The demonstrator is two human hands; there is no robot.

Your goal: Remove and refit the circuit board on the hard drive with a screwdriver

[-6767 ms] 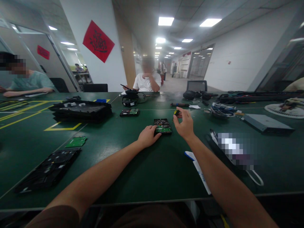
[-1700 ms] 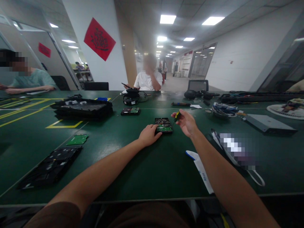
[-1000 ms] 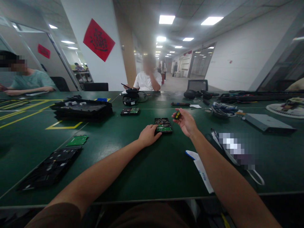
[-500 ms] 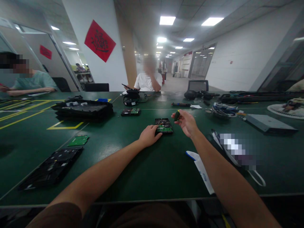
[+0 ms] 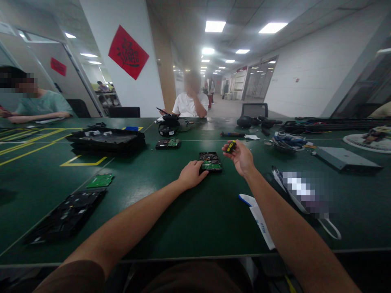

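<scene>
A hard drive (image 5: pixel 209 158) with a green circuit board lies on the table in front of me. My left hand (image 5: pixel 193 174) grips its left edge, thumb along the near side and fingers over the top. To the right of the drive, my right hand (image 5: pixel 239 156) is closed around a screwdriver (image 5: pixel 231 147) with a dark and yellow handle. The handle tilts up, and a thin shaft seems to slant down toward the drive's right side; its tip is too small to make out.
On the green table (image 5: pixel 146 211) sit another drive (image 5: pixel 168 143), black trays (image 5: pixel 106 140), a loose circuit board (image 5: pixel 100 180) and a black frame (image 5: pixel 65 215). To the right are a white and blue packet (image 5: pixel 259 221), a pouch (image 5: pixel 301 193) and a grey metal box (image 5: pixel 348 158). People sit across and at left.
My right hand has turned the screwdriver handle, so more of its yellow part shows and it leans differently. My left hand and the drive have stayed in place.
</scene>
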